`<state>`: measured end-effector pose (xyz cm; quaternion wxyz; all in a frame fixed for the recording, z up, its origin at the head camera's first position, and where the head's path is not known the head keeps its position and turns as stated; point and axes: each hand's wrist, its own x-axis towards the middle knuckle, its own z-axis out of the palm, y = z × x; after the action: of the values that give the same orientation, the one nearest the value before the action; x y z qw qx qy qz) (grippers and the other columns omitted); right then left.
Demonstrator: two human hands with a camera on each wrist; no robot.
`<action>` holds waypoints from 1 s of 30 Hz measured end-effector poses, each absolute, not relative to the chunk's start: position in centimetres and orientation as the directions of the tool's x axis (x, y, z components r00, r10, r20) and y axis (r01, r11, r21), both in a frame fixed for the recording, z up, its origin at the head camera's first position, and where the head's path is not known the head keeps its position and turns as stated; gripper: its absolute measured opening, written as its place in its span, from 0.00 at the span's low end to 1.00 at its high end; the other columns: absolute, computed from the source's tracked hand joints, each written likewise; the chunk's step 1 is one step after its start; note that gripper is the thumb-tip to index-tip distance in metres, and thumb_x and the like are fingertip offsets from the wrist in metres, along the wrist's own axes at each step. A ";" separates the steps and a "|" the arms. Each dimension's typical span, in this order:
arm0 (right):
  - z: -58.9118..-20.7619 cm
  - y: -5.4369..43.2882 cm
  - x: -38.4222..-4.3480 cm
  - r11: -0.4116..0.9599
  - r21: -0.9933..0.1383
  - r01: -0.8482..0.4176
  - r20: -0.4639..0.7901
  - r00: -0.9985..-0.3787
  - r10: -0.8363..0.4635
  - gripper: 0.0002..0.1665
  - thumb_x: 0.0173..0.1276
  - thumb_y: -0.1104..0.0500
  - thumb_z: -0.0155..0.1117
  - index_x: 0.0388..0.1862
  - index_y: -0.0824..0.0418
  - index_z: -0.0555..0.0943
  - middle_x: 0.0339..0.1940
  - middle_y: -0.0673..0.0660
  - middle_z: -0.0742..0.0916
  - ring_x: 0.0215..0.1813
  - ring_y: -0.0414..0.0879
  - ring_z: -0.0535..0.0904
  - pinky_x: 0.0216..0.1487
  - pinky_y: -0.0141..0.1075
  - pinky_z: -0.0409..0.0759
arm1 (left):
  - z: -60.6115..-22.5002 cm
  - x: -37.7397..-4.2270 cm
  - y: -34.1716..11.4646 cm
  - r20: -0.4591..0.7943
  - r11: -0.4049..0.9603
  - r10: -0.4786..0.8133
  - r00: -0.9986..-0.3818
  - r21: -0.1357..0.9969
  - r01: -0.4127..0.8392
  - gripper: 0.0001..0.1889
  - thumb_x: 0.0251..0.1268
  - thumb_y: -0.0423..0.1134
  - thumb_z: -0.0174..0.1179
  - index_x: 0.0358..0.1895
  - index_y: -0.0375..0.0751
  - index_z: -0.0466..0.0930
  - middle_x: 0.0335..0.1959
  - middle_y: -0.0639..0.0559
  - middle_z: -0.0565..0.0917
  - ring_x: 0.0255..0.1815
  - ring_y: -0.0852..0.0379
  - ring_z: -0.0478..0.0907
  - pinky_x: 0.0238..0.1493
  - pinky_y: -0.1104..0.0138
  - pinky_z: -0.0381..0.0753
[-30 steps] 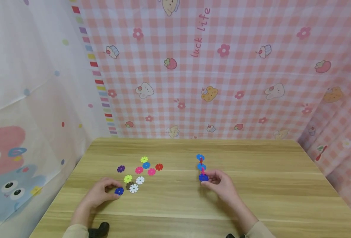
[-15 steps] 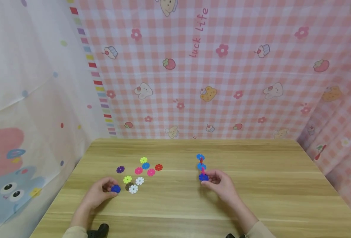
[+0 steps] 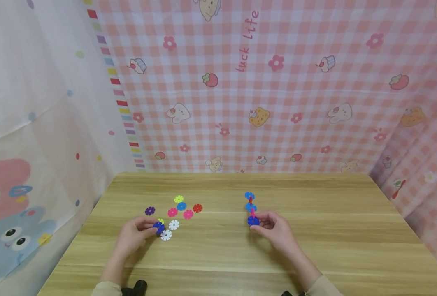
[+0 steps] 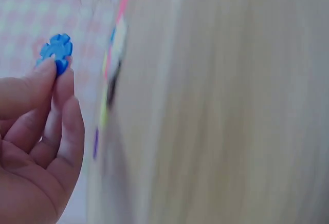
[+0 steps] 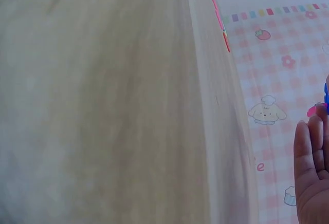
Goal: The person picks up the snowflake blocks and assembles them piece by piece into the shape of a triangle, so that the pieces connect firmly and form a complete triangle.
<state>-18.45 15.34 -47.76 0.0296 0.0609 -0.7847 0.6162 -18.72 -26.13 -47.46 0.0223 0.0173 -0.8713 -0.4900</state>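
Observation:
My left hand [image 3: 131, 235] pinches a dark blue notched plastic disc [image 3: 159, 227] between thumb and fingers, raised above the table. In the left wrist view the same blue disc [image 4: 59, 50] tilts at the fingertips. Beneath it, a yellow-green disc [image 3: 161, 220] is partly covered, and a brown one is mostly hidden. Over on the right, my right hand [image 3: 279, 232] pinches another dark blue disc [image 3: 253, 221], the near end of a joined chain. Beyond it the chain runs through a pink disc [image 3: 252, 213], a light blue disc [image 3: 251, 207], a red disc [image 3: 250, 200] and a far light blue disc [image 3: 249, 195].
Loose discs lie flat on the wooden table [image 3: 218, 250] beside my left hand: two white discs [image 3: 173, 225], two pink discs [image 3: 188, 214], a red disc [image 3: 198, 208], a blue disc [image 3: 181, 206], a yellow disc [image 3: 179, 199] and a purple disc [image 3: 149, 211]. A checked curtain [image 3: 218, 98] hangs behind.
My left hand has picked up the dark blue disc, drawn it slightly left, then carried it right and away over the yellow-green and brown discs. The right hand and chain hold still.

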 end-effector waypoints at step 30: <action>-47.8 14.8 -18.3 0.229 -0.961 -0.153 0.135 -0.987 -0.092 0.18 0.56 0.69 0.76 0.45 0.71 0.82 0.35 0.58 0.87 0.37 0.43 0.80 0.41 0.31 0.82 | -46.6 -19.1 -10.1 0.195 0.256 0.149 -0.969 0.939 0.228 0.06 0.55 0.27 0.70 0.36 0.34 0.87 0.32 0.45 0.88 0.31 0.57 0.81 0.34 0.70 0.80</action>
<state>-18.29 14.77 -47.84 0.0246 0.0784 -0.7835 0.6159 -19.09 -10.09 -46.65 0.0333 -0.1190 -0.7919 -0.5981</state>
